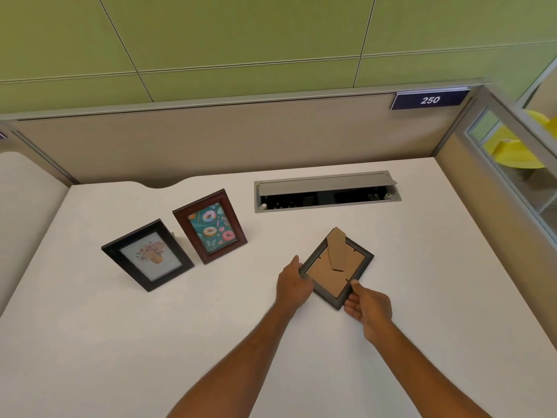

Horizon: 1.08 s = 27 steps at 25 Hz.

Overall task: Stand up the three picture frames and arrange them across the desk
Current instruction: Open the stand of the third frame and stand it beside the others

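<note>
I see both hands, left [291, 285] and right [368, 306], gripping the face-down frame [327, 274]; two standing frames [210, 226] at ten o'clock, cable hatch [327, 191] at twelve, bare bench [437, 267] at three.

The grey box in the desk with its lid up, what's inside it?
Inside the open cable box it is mostly dark. A few small pale bits show near both ends, too small to identify. The raised lid hides the back part.

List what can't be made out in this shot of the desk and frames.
- Third frame, head view: its picture faces the desk; only the cardboard back shows.
- Stands of the flower frame and donut frame: hidden behind them.
- Cable box: contents too dark.
- Left hand: fingertips hidden under the frame's edge.
- Yellow thing: cut off by the partition.
</note>
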### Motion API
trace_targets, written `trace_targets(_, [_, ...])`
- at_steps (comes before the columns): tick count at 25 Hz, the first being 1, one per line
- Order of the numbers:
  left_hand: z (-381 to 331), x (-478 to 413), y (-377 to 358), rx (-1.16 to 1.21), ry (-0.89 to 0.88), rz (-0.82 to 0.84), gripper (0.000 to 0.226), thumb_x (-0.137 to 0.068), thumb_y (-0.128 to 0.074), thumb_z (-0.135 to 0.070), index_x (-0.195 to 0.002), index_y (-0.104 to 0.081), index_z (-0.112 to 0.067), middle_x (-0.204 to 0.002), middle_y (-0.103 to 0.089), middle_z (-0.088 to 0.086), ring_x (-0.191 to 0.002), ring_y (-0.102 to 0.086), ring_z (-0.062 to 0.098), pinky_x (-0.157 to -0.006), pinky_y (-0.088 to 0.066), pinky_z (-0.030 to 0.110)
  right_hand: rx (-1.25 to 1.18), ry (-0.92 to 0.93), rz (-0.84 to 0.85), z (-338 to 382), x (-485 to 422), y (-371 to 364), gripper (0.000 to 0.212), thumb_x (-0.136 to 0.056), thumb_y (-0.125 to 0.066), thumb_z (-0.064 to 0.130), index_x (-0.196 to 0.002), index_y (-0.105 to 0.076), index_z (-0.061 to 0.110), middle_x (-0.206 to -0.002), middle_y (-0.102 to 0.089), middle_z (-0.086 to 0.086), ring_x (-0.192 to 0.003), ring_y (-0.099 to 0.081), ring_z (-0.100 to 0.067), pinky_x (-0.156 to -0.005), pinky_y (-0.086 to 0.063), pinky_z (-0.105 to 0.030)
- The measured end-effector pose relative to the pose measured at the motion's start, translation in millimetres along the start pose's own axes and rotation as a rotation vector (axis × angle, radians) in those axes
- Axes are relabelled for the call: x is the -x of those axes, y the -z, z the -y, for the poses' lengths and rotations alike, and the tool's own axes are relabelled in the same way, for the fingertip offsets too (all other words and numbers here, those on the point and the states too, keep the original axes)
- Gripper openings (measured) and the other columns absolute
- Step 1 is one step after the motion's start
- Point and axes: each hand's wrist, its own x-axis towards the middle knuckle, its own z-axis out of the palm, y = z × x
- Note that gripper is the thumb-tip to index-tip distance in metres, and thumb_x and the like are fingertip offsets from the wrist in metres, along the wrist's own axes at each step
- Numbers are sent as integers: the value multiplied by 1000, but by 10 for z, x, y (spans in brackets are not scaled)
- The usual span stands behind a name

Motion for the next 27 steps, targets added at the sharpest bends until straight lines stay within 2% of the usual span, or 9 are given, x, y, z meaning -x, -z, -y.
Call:
trace_targets(4, [105, -62, -7, 163, 31, -33, 29, -92, -55, -2, -93, -56, -31, -110, -68, 0, -97, -59, 18, -70, -44, 22, -10, -29, 65, 35, 23, 54, 29, -94, -84, 25, -101, -75, -2, -100, -78, -23, -87, -75, -34, -88, -65, -51])
trace_targets(5, [106, -44, 19, 191, 34, -38, 32, -94, -55, -3, -101, -63, -33, -114, -68, 0, -102, -61, 18, -76, -47, 22, -1, -32, 77, 45, 23, 65, 28, -94, -84, 23, -104, -74, -1, -104, -78, -23, -90, -75, -35, -86, -65, -50])
trace_targets(7, [127, -24, 62, 216, 41, -30, 43, -99, -54, -6, -135, -69, -25, -128, -69, 0, -119, -65, 20, -97, -57, 30, -1, -44, 100, 82, 38, 88, 28, -96, -82, 22, -110, -72, 0, -112, -77, -24, -102, -75, -39, -85, -64, -50])
trace_targets(9, [155, 9, 102, 254, 28, 11, 50, -101, -53, -1, -145, -65, -21, -132, -69, 2, -122, -68, 22, -98, -63, 37, -53, -61, 145, 130, 75, 122, 29, -97, -80, 19, -116, -71, -1, -116, -77, -25, -108, -74, -41, -85, -63, -50])
trace_targets(12, [182, 52, 197, 298, -37, 44, 47, -104, -55, 1, -141, -67, -25, -127, -72, 2, -112, -73, 19, -88, -65, 30, -136, -55, 239, 248, 174, 203, 29, -98, -78, 15, -119, -68, -3, -118, -74, -26, -104, -72, -40, -84, -62, -48])
trace_targets(16, [232, 122, 370, 239, -150, 35, 54, -103, -57, 2, -140, -70, -35, -141, -69, -10, -125, -68, 10, -103, -58, 29, -161, -72, 301, 445, 339, 298, 33, -97, -79, 15, -124, -68, -2, -119, -71, -27, -93, -70, -34, -71, -63, -42])
trace_targets(20, [206, 210, 496, 184, -279, 39, 56, -98, -73, -3, -141, -69, -38, -152, -61, -13, -138, -55, 6, -113, -51, 31, -150, -124, 376, 587, 543, 347, 38, -96, -78, 13, -128, -68, -3, -102, -70, -21, -81, -66, -28, -52, -63, -31])
trace_targets(24, [178, 279, 568, 2, -496, -37, 54, -94, -68, 13, -134, -76, -23, -147, -62, -6, -136, -53, 7, -109, -44, 7, -84, -140, 457, 664, 738, 334, 41, -93, -81, 12, -129, -70, -4, -99, -73, -22, -74, -68, -26, -50, -62, -31])
trace_targets(27, [173, 356, 610, -2, -681, -120, 56, -85, -67, 24, -120, -83, -18, -130, -73, -11, -125, -68, 7, -112, -53, 25, -82, -150, 512, 702, 859, 299, 36, -92, -81, 14, -124, -74, -3, -90, -75, -20, -68, -70, -23, -51, -61, -30])
